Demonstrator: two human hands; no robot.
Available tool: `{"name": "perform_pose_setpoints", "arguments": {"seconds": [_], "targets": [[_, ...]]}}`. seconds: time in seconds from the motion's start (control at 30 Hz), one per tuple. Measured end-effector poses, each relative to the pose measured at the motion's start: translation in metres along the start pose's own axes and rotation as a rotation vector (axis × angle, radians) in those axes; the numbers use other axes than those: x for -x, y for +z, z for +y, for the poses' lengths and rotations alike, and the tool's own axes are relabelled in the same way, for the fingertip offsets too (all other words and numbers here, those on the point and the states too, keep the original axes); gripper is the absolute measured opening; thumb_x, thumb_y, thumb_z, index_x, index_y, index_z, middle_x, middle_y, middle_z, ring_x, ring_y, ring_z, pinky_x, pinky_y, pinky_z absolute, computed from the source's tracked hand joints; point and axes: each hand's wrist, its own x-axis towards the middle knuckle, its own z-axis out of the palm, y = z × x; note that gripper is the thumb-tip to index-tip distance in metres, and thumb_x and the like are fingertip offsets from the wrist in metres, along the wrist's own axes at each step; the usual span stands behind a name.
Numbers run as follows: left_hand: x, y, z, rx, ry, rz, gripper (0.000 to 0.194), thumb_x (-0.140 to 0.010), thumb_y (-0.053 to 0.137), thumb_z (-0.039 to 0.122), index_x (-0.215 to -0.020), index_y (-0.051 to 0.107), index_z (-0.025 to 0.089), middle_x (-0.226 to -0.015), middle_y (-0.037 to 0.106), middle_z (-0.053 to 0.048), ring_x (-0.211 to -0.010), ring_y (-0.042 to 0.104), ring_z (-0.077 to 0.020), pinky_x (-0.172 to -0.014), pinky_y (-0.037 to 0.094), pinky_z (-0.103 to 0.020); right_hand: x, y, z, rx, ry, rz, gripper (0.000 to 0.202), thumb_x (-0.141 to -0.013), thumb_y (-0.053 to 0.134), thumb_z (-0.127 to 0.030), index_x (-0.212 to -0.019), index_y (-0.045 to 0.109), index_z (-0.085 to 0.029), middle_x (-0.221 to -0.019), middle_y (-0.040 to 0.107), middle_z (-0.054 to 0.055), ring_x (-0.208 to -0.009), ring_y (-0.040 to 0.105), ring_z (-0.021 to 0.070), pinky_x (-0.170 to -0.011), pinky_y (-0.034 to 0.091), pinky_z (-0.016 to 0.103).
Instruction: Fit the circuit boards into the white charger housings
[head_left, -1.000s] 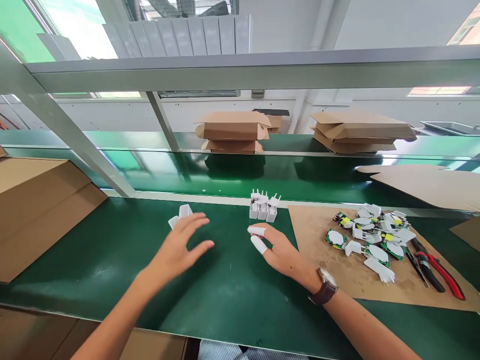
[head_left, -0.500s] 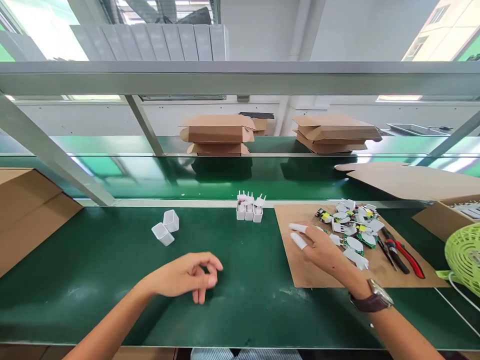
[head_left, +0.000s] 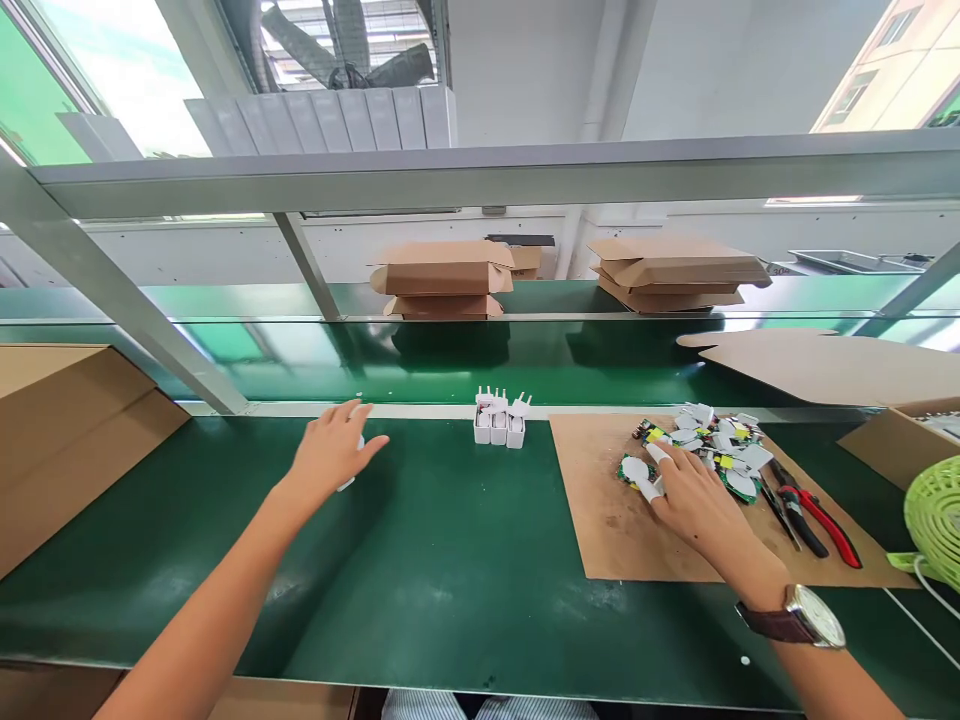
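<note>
My left hand [head_left: 335,450] is over the white plastic housings on the green bench, fingers and thumb spread. It mostly hides them; only slivers of a white housing [head_left: 346,484] show beside the palm. On the brown cardboard sheet, my right hand [head_left: 694,500] reaches into a pile of small circuit boards [head_left: 739,440] with white parts. Two of its fingers wear white finger cots and are apart. A board with a round white disc [head_left: 635,470] lies right by those fingertips. Between the hands, several white housings with plug pins [head_left: 499,425] stand in a group.
Red-and-black pliers [head_left: 821,520] and dark tweezers [head_left: 780,512] lie right of the pile on the cardboard sheet [head_left: 592,520]. A green basket [head_left: 934,510] and an open carton [head_left: 881,450] are at far right. A large carton [head_left: 82,440] stands at left. Folded boxes [head_left: 442,280] lie behind.
My left hand has moved forward and left onto the white housings, its curled fingers spreading. My right hand has shifted right, deeper over the circuit boards. The camera view has tilted slightly.
</note>
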Motion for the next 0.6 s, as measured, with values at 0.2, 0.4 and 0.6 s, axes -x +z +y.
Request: {"name": "perform_pose_setpoints", "arguments": {"seconds": [0.2, 0.4, 0.6], "targets": [[-0.005, -0.003, -0.022, -0.031, -0.109, -0.22, 0.048, -0.096, 0.045, 0.033, -0.136, 0.06, 0.011, -0.124, 0.073, -0.022, -0.111, 0.071, -0.0423, -0.091, 0.055, -0.053, -0.013, -0.014, -0.007, -0.09, 0.03, -0.217, 0.03, -0.081, 0.049, -0.009, -0.105, 0.067, -0.014, -0.102, 0.074, 0.018, -0.113, 0.063, 0.0373, -0.091, 0.047, 0.044], [0.005, 0.012, 0.025, 0.148, 0.146, -0.198, 0.041, -0.094, 0.046, 0.034, -0.129, 0.063, 0.019, -0.128, 0.069, -0.012, -0.119, 0.068, -0.031, -0.102, 0.052, -0.042, -0.024, -0.035, -0.035, -0.171, -0.019, -0.253, 0.022, -0.077, 0.051, -0.005, -0.091, 0.063, -0.017, -0.103, 0.069, 0.013, -0.091, 0.065, 0.0257, -0.081, 0.045, 0.034], [0.031, 0.043, 0.096, 0.608, 0.523, -0.171, 0.037, -0.093, 0.046, 0.027, -0.129, 0.054, 0.023, -0.13, 0.062, -0.009, -0.083, 0.069, -0.018, -0.077, 0.057, -0.033, -0.028, -0.045, -0.089, -0.633, -0.193, -0.381, 0.021, -0.094, 0.054, -0.022, -0.111, 0.067, -0.019, -0.097, 0.073, 0.004, -0.078, 0.066, 0.0178, -0.073, 0.05, 0.028]]}}
